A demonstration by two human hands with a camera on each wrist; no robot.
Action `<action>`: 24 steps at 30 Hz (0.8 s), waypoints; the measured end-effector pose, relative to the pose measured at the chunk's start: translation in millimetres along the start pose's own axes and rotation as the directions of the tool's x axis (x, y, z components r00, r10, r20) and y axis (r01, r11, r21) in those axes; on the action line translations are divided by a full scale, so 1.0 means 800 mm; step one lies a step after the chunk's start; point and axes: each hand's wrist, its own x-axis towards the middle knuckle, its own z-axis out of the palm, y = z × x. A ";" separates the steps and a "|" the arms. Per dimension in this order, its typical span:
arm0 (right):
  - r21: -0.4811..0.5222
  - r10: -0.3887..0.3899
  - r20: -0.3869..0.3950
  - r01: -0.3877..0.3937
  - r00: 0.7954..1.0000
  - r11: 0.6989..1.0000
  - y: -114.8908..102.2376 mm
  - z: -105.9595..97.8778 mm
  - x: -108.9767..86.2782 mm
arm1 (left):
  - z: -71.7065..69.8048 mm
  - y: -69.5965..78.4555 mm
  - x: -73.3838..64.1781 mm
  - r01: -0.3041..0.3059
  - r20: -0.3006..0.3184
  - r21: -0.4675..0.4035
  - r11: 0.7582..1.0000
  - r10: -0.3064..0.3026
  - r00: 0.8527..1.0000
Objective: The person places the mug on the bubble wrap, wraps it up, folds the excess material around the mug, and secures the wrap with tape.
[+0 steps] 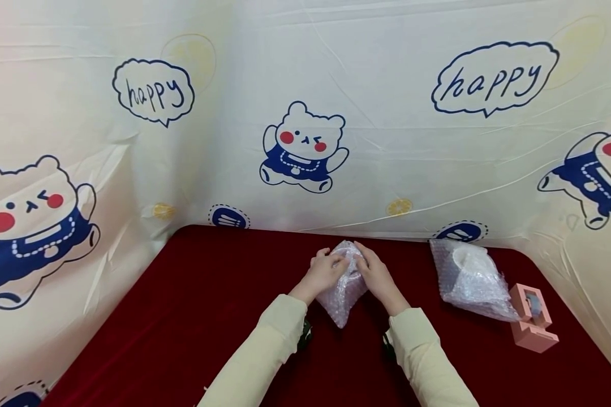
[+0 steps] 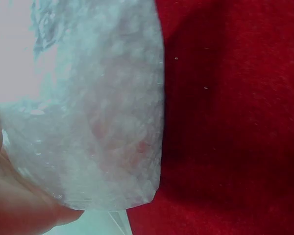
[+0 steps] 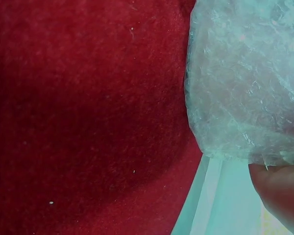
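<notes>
A bundle in clear bubble wrap [image 1: 341,299] stands between both hands near the middle of the table, its lower end tapering to a point toward the person. My left hand [image 1: 327,272] grips it from the left, fingers bent over its upper part. On the other side my right hand [image 1: 377,277] holds it, fingertips on the wrap. The left wrist view has the bubble wrap [image 2: 103,98] up close, with faint reddish marks showing through; what lies inside is blurred. In the right wrist view the wrap [image 3: 245,83] looks creased, a finger [image 3: 279,191] at its edge.
At the right lies another bubble-wrapped package [image 1: 470,282] with a white object inside. Close beside it is a pink tape dispenser [image 1: 534,336] holding a roll of tape. Dark red cloth [image 1: 209,316] covers the table, and a printed white curtain [image 1: 387,169] surrounds it.
</notes>
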 end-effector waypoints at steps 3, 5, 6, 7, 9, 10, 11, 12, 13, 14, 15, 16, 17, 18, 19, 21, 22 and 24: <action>0.004 -0.006 0.003 0.006 1.000 1.000 0.000 0.000 0.000 | -0.002 0.000 0.002 -0.016 0.008 -0.033 0.999 0.016 1.000; 0.007 -0.013 0.004 0.013 1.000 1.000 0.000 0.000 0.000 | -0.002 0.000 0.002 -0.027 0.002 -0.051 0.998 0.027 1.000; 0.008 -0.016 0.002 0.016 1.000 1.000 0.000 0.000 0.000 | -0.002 0.001 0.002 -0.032 -0.002 -0.055 0.998 0.032 0.999; 0.012 -0.017 0.002 0.017 1.000 1.000 0.000 0.000 0.000 | -0.002 0.001 0.002 -0.033 -0.005 -0.060 0.998 0.033 0.999; 0.016 -0.020 0.000 0.020 1.000 1.000 0.001 -0.001 0.000 | -0.002 0.002 0.001 -0.033 -0.011 -0.068 0.997 0.032 0.999; 0.017 -0.020 0.001 0.020 1.000 1.000 0.001 -0.001 0.000 | -0.002 0.003 0.000 -0.029 -0.015 -0.068 0.997 0.028 0.999; 0.020 -0.020 0.001 0.020 1.000 1.000 0.001 -0.001 0.000 | -0.002 0.003 -0.001 -0.020 -0.019 -0.072 0.997 0.019 1.000; 0.021 -0.020 0.002 0.020 1.000 1.000 0.000 -0.001 0.000 | -0.002 0.004 -0.001 -0.012 -0.023 -0.074 0.997 0.011 1.000; 0.024 -0.016 0.005 0.015 1.000 1.000 0.000 -0.001 0.000 | -0.002 0.005 -0.002 -0.003 -0.027 -0.077 0.997 0.001 1.000; 0.023 -0.013 0.008 0.013 1.000 1.000 0.000 -0.001 0.000 | -0.002 0.005 -0.002 0.004 -0.034 -0.079 0.997 -0.006 0.999; 0.024 -0.012 0.009 0.011 1.000 1.000 0.000 -0.001 0.001 | -0.002 0.005 -0.003 0.012 -0.040 -0.077 0.997 -0.015 0.999; 0.023 -0.011 0.011 0.011 1.000 1.000 0.001 -0.001 0.001 | -0.001 0.005 -0.003 0.019 -0.046 -0.078 0.997 -0.023 0.999; 0.024 -0.011 0.013 0.011 1.000 1.000 0.000 -0.001 0.000 | 0.000 0.005 -0.003 0.026 -0.050 -0.080 0.996 -0.030 0.998; 0.020 -0.008 0.015 0.008 1.000 1.000 0.000 -0.001 0.000 | 0.000 0.005 -0.003 0.031 -0.054 -0.080 0.996 -0.035 0.998; 0.019 -0.005 0.018 0.005 1.000 1.000 0.001 -0.001 0.000 | 0.002 0.006 -0.002 0.037 -0.060 -0.079 0.996 -0.042 0.997; 0.018 -0.006 0.021 0.006 1.000 1.000 0.001 -0.002 0.000 | 0.003 0.007 -0.003 0.048 -0.067 -0.071 0.996 -0.053 0.996; 0.019 -0.006 0.023 0.005 1.000 1.000 0.001 -0.002 0.000 | 0.004 0.007 -0.003 0.053 -0.069 -0.069 0.996 -0.058 0.996; 0.027 -0.002 0.027 0.001 1.000 1.000 0.001 -0.002 0.000 | 0.004 0.008 -0.003 0.064 -0.075 -0.062 0.996 -0.069 0.995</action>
